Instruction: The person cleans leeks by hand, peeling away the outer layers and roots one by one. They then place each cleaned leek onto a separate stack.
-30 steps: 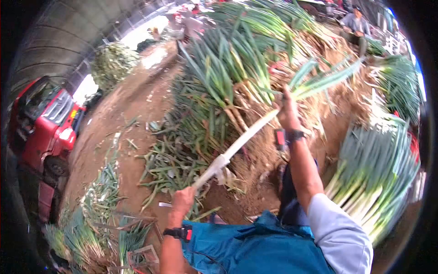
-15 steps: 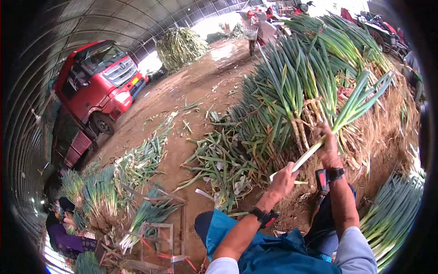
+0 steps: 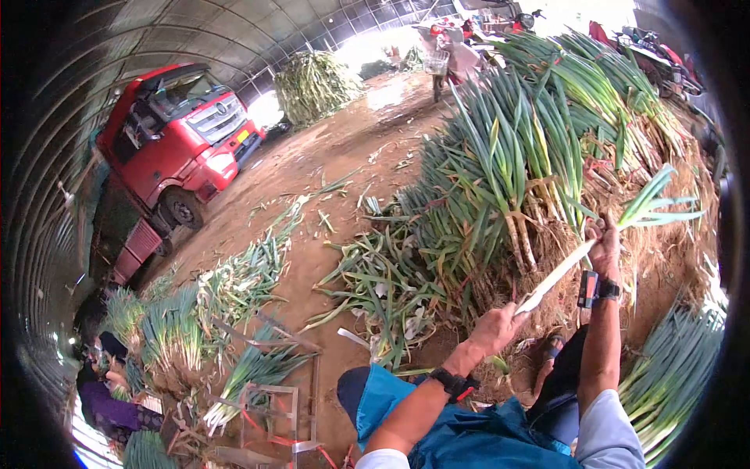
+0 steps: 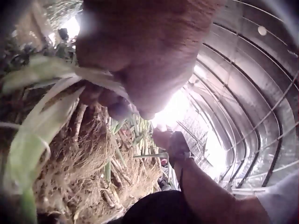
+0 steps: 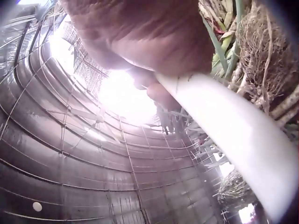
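My right hand grips a long green onion where its white stalk meets the leaves, which fan out past the hand to the right. The bare white stalk slants down to my left hand, whose curled fingers are right at its lower end. In the left wrist view, limp pale-green strips of peeled leaf hang from the fingers of that hand. Up close in the right wrist view, the smooth stalk comes out from under the palm. Part of the stalk's lower end is hidden by the left fingers.
A big heap of green onions with tangled roots rises ahead. Trimmed leaves litter the ground beside it. More onions lie at right. A wooden frame stands at lower left, near another person. A red truck is parked beyond.
The view has swung left since a second ago. The hands, wide apart then, came close together half a second ago; since then the right hand has moved right with the green onion, widening the gap.
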### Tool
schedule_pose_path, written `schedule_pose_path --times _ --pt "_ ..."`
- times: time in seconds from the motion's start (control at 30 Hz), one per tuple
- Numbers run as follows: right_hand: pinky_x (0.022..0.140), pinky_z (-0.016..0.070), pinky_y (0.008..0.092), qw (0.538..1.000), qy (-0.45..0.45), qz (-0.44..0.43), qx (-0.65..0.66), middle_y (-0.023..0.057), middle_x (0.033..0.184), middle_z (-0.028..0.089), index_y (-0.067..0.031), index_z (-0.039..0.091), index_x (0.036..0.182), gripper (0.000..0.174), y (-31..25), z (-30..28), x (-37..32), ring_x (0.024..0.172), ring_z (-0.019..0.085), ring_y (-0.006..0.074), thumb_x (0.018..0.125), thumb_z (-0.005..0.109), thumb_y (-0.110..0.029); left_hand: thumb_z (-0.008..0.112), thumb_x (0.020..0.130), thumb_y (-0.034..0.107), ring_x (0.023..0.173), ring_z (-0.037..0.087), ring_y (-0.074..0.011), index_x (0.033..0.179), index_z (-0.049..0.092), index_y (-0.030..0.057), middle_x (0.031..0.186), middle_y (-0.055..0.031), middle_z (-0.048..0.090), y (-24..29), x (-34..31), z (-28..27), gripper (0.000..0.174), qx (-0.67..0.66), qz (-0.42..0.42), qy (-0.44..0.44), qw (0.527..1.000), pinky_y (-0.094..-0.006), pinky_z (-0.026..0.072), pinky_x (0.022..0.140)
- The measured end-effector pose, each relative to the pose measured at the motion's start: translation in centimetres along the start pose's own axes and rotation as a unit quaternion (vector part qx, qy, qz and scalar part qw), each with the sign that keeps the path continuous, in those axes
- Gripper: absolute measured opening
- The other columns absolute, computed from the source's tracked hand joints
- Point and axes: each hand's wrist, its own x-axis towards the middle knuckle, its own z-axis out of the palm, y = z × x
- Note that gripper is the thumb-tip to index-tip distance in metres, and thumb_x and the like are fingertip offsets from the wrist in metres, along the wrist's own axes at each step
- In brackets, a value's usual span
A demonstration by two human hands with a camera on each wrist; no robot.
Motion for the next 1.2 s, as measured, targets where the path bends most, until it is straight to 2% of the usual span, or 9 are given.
schedule_pose_path --times 0.27,0.3,0.4,0.53,0.6,0.7,0.93,1.13,1.2 --pt "0.046 0.0327 0.0216 0.988 0.110 -0.030 -0.107 -0.0067 0.063 0.043 -0.0102 0.058 0.092 0.018 0.9 -2.7 1.1 0.051 0.039 0.0068 0.099 0.057 -0.026 0.050 0.099 0.032 0.066 0.068 -0.0329 0.092 0.055 0.0033 0.071 -0.0179 0.066 3.7 -1.6 -3.5 0.030 0.223 0.059 -0.048 0.972 -0.0433 0.0531 0.058" --pt "0.048 0.0357 0.0202 0.988 -0.131 0.026 -0.071 -0.0069 0.067 0.050 -0.0095 0.061 0.098 0.019 0.7 -8.3 4.8 0.055 0.045 0.0061 0.097 0.061 -0.028 0.052 0.098 0.030 0.068 0.069 -0.0300 0.095 0.057 0.0026 0.073 -0.0156 0.066 1.4 -1.7 -2.1 0.028 0.279 0.182 0.055 0.941 -0.0412 0.0536 0.058" --pt "0.052 0.0387 0.0207 0.983 -0.055 -0.017 -0.174 -0.0059 0.072 0.055 -0.0086 0.062 0.099 0.022 -0.6 -8.8 5.3 0.060 0.050 0.0068 0.097 0.061 -0.031 0.053 0.094 0.018 0.064 0.067 -0.0244 0.107 0.060 0.0047 0.071 -0.0072 0.065 0.6 -6.1 -6.0 0.020 0.557 0.326 0.195 0.738 -0.0363 0.0556 0.057" --pt "0.058 0.0418 0.0233 0.991 -0.058 -0.060 -0.107 -0.0034 0.075 0.058 -0.0087 0.062 0.098 0.020 -4.2 -11.4 7.1 0.063 0.052 0.0099 0.098 0.060 -0.029 0.049 0.095 0.014 0.041 0.056 -0.0207 0.123 0.058 0.0061 0.059 -0.0025 0.059 -5.7 -9.6 -12.3 0.031 0.484 0.054 -0.039 0.873 -0.0326 0.0499 0.038" --pt "0.060 0.0433 0.0245 0.992 -0.059 -0.067 -0.089 -0.0022 0.076 0.059 -0.0088 0.063 0.098 0.019 -4.7 -11.9 7.6 0.065 0.053 0.0114 0.098 0.059 -0.028 0.051 0.095 0.017 0.055 0.063 -0.0219 0.122 0.056 0.0030 0.068 -0.0064 0.062 -4.9 -8.9 -16.6 0.031 0.435 -0.125 -0.053 0.890 -0.0357 0.0536 0.051" --pt "0.064 0.0456 0.0264 0.992 -0.081 -0.080 -0.052 -0.0003 0.078 0.060 -0.0089 0.063 0.097 0.018 -4.1 -11.4 7.4 0.068 0.055 0.0138 0.099 0.058 -0.026 0.063 0.090 0.024 0.091 0.062 -0.0267 0.133 0.046 -0.0015 0.098 -0.0150 0.064 -12.3 -9.2 -15.7 0.052 0.546 -0.120 0.161 0.814 -0.0446 0.0434 0.086" --pt "0.069 0.0512 0.0315 0.986 -0.146 -0.011 -0.085 -0.0015 0.071 0.056 -0.0132 0.058 0.086 0.019 3.8 -0.1 -0.7 0.065 0.055 0.0145 0.095 0.065 -0.028 0.067 0.088 0.033 0.122 0.045 -0.0328 0.132 0.047 -0.0015 0.129 -0.0178 0.050 2.2 -2.1 -10.4 0.060 0.377 0.072 0.172 0.907 -0.0463 0.0341 0.104" --pt "0.063 0.0497 0.0334 0.984 0.033 0.109 -0.135 -0.0019 0.070 0.053 -0.0157 0.059 0.089 0.017 7.2 7.7 -9.7 0.063 0.054 0.0164 0.092 0.067 -0.031 0.065 0.090 0.034 0.110 0.055 -0.0372 0.125 0.051 -0.0023 0.117 -0.0218 0.059 0.7 0.0 -4.4 0.052 0.247 0.077 0.177 0.950 -0.0499 0.0408 0.097" --pt "0.062 0.0497 0.0367 0.986 -0.071 0.111 -0.102 0.0002 0.069 0.053 -0.0147 0.059 0.088 0.015 8.3 3.3 -6.6 0.062 0.054 0.0191 0.091 0.065 -0.028 0.063 0.093 0.030 0.086 0.063 -0.0395 0.121 0.050 0.0003 0.093 -0.0220 0.065 -1.0 -0.7 -1.9 0.043 0.160 -0.055 0.048 0.984 -0.0508 0.0489 0.081"
